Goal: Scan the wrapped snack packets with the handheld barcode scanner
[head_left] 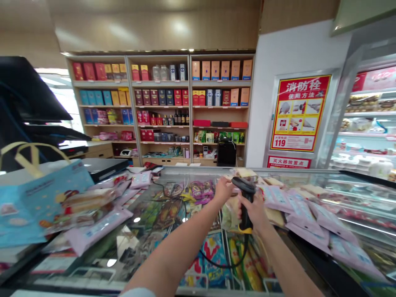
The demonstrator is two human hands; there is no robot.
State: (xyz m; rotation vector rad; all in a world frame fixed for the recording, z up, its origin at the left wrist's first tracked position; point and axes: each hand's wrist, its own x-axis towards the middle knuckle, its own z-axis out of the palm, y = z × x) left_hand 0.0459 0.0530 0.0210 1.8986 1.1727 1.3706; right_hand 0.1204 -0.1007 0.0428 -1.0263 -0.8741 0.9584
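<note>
In my right hand [253, 208] is a black and yellow barcode scanner [245, 190], held upright by its handle, with a dark cable looping down from it. My left hand [224, 190] is just left of the scanner head, its fingers closed at the edge of a pale, clear-wrapped food package [230, 212]. The scanner partly hides that package and my left fingertips. Another wrapped bread-like package [245, 173] lies just beyond my hands. On the right, several pink-and-white packets [305, 216] are heaped on the glass.
Beneath my arms is a glass-topped freezer with colourful ice-cream packs [213, 255] inside. To the left are a light-blue bag [37, 194], more pink packets [99, 227] and a dark monitor [31, 90]. Boxed goods fill shelves [159, 84] behind; a red fire-hydrant sign [300, 113] hangs right.
</note>
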